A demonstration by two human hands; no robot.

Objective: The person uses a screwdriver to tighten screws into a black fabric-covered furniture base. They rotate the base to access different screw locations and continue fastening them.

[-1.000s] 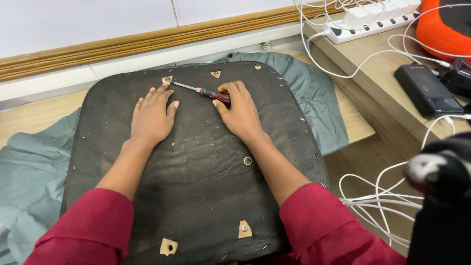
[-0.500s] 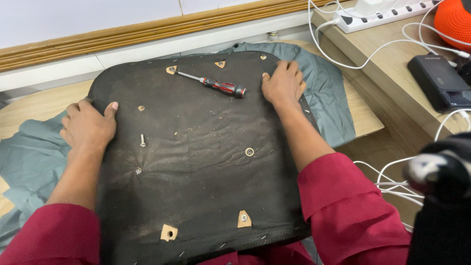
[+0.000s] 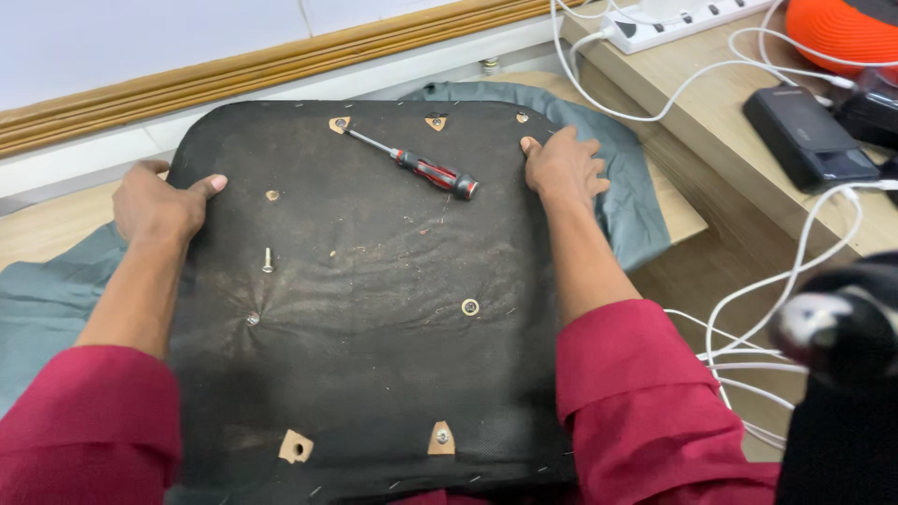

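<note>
A black fabric-covered seat panel (image 3: 365, 290) lies underside up in front of me on a grey-green cloth (image 3: 37, 299). My left hand (image 3: 159, 201) grips the panel's left edge, thumb on top. Over at the right edge, near the far corner, my right hand (image 3: 561, 168) grips the panel too. A red-and-black screwdriver (image 3: 421, 168) rests on the panel near its far edge, between my hands and touched by neither. A loose screw (image 3: 267, 259), a washer (image 3: 470, 307) and several small wooden mounting holes show on the panel.
A wooden ledge (image 3: 748, 187) at the right carries a white power strip (image 3: 673, 21), white cables (image 3: 748, 318), a black power bank (image 3: 809, 140) and an orange object (image 3: 842, 28). A wooden moulding (image 3: 234, 70) runs along the wall. A dark blurred object (image 3: 842, 374) sits at lower right.
Both hands moved apart from the middle of the panel, where the right hand lay by the screwdriver, out to its left and right edges. The screwdriver stays on the panel.
</note>
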